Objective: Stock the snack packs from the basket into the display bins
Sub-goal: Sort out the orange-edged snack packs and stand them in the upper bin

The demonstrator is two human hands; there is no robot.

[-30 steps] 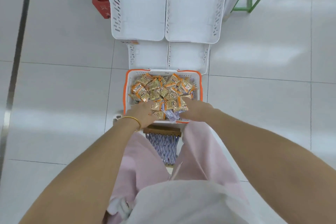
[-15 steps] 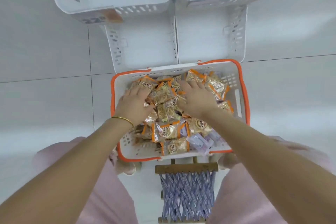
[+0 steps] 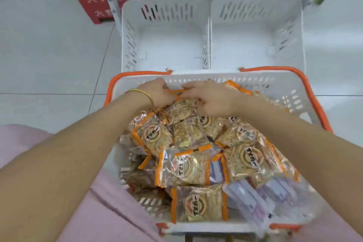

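The clear, orange-edged snack packs (image 3: 188, 167) are heaped in the white plastic basket with orange handles (image 3: 314, 92). At its far wall the left hand (image 3: 157, 92) and right hand (image 3: 208, 98) are curled together over one pack (image 3: 181, 111) — whether it is truly gripped cannot be told. Just beyond that wall stand two bare white slotted display bins (image 3: 209, 25), side by side — straight ahead, neither hand nearer, nothing above the rim.

I count two hands (image 3: 157, 92) (image 3: 208, 98), one basket (image 3: 275, 84), two empty bins (image 3: 167, 45) (image 3: 255, 45) beyond them, roughly a dozen snack packs (image 3: 186, 167) nearer me.
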